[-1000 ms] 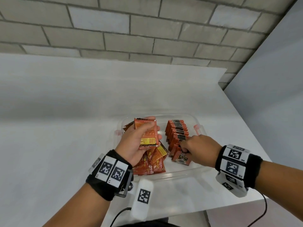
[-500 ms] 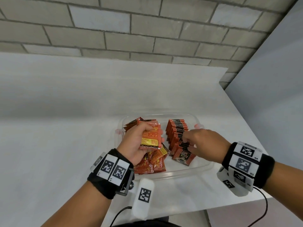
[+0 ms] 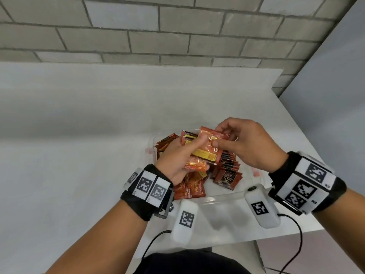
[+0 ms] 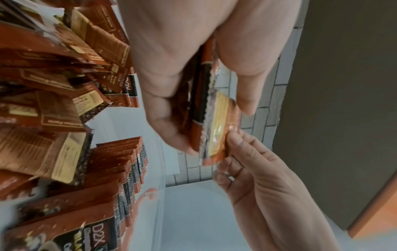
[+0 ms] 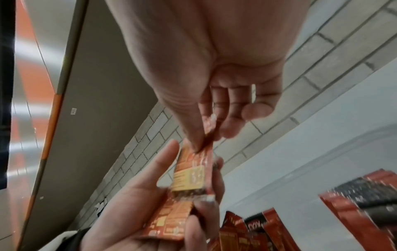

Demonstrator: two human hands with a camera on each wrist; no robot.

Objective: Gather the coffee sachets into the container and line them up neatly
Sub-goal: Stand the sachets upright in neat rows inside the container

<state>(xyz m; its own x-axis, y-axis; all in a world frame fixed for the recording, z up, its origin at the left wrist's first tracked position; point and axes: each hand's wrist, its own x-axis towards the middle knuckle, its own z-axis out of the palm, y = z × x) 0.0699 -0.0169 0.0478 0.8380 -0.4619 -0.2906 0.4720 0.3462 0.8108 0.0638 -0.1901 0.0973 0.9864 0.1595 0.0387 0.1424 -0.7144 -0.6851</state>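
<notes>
From the head view, above the clear container (image 3: 221, 198), the left hand (image 3: 177, 161) gripped a small stack of sachets (image 3: 199, 153) while the right hand (image 3: 248, 143) pinched its top sachet. Left wrist view: a neat sachet row (image 4: 120, 163) stood in the container. Right wrist view: thumb and fingertips (image 5: 227, 130) clamped the sachet's edge.

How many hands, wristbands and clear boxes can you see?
Hands: 2, the left hand and right hand, both holding coffee sachets
Wristbands: 2, the left wristband and right wristband
Clear boxes: 1, the clear box
Total: 5
</notes>
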